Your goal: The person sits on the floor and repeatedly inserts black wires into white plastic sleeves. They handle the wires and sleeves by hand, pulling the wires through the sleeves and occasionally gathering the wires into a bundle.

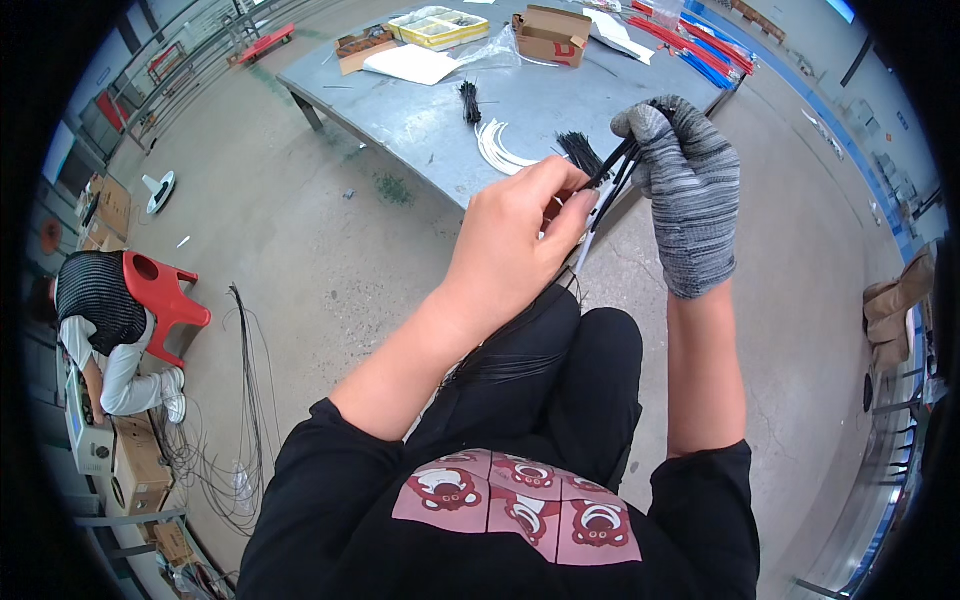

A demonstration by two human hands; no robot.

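Note:
My bare left hand [515, 235] pinches thin black cables [620, 165] between thumb and fingers, in front of the table's near edge. Higher up and to the right, my right hand [692, 190], in a grey striped knit glove, is closed around the same cables. Their lower part trails down over my lap, beside a pale strip below the left fingers. Just beyond my hands, a bundle of thin black strips [578, 150] lies on the table, with curved white strips [492, 148] to its left. A smaller tied black bundle [468, 103] lies farther back.
The grey metal table [390, 145] carries an open cardboard box [552, 35], a yellow-edged white tray [438, 28], and red and blue tubes [700, 45]. At left, a person [100, 310] bends over beside a red stool [165, 300]. Loose black cables [245, 380] lie on the floor.

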